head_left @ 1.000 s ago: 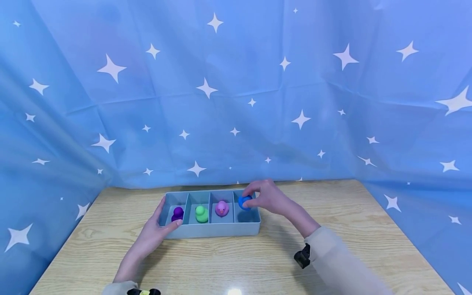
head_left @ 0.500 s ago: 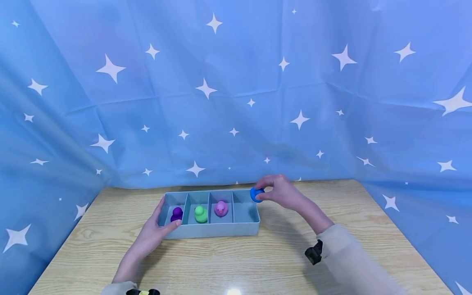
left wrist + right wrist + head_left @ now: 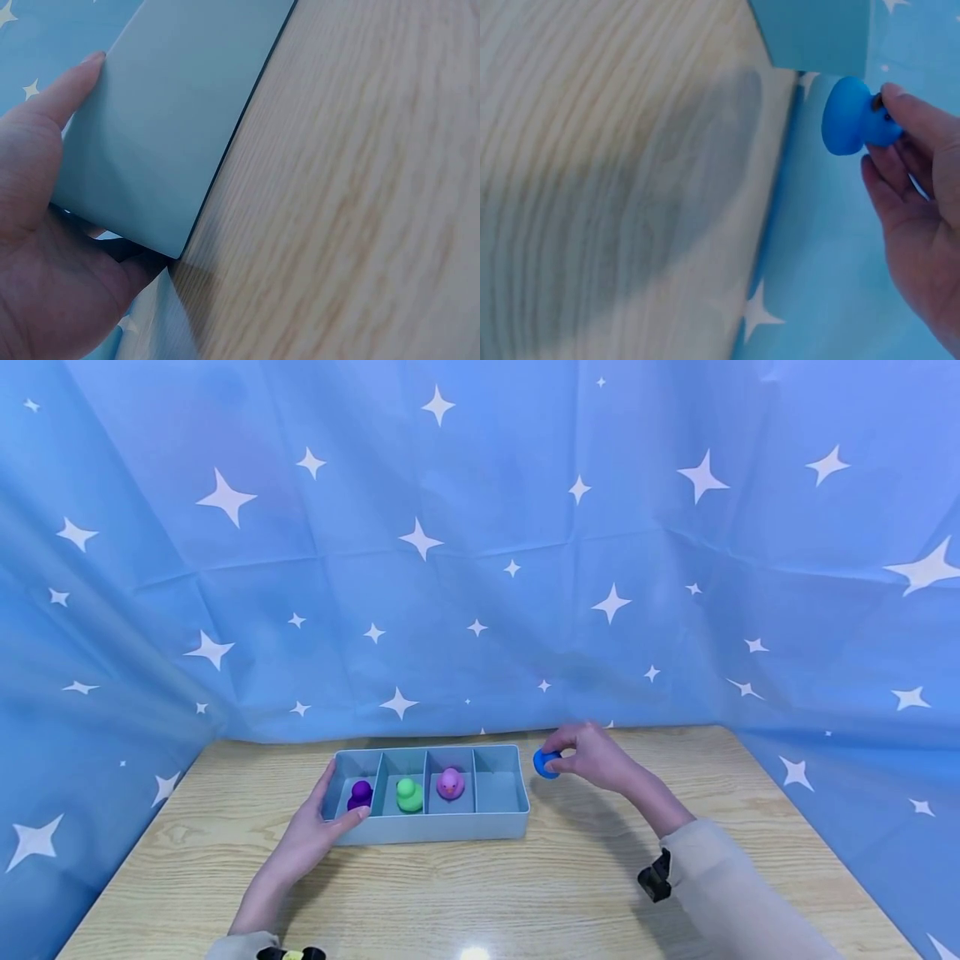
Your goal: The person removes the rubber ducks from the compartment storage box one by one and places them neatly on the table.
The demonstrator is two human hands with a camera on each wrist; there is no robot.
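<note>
Head view, and the right hand [image 3: 592,758] has its thumb and fingers pinching a small, smooth blue duck-shaped toy [image 3: 546,765], just off the right end of a long grey-blue plastic tray [image 3: 431,830]! Right wrist shows the toy's head between those fingers, rounded base facing away from the palm, raised above the pale wood-grain counter [image 3: 450,893]. Opposite, the left hand [image 3: 315,828] grips the tray's corner, thumb on its front wall.

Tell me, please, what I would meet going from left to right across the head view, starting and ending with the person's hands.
Left hand → purple toy → green toy → pink toy duck → blue toy → right hand.
</note>
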